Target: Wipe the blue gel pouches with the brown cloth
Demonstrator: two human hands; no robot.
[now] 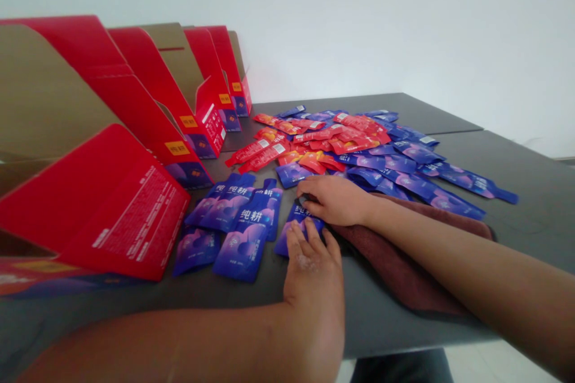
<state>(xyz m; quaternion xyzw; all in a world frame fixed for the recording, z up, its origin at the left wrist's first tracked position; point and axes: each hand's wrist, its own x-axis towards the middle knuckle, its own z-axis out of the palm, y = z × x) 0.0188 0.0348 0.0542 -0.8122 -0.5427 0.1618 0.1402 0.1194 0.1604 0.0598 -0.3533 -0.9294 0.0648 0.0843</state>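
Note:
My left hand (312,269) lies palm down on the dark table (516,161), its fingers stretched onto the lower end of a blue sachet (293,220). My right hand (335,198) rests on the upper end of the same sachet, fingers curled onto it. A dark red cloth (404,269) lies under my right forearm. To the left of the hands, several blue sachets (242,221) lie side by side in a loose fan.
A heap of red sachets (314,137) and blue sachets (413,167) covers the table's middle and right. Open red cardboard boxes (148,125) stand in a row along the left, the nearest flap (99,203) reaching close to the sorted sachets. A white wall is behind.

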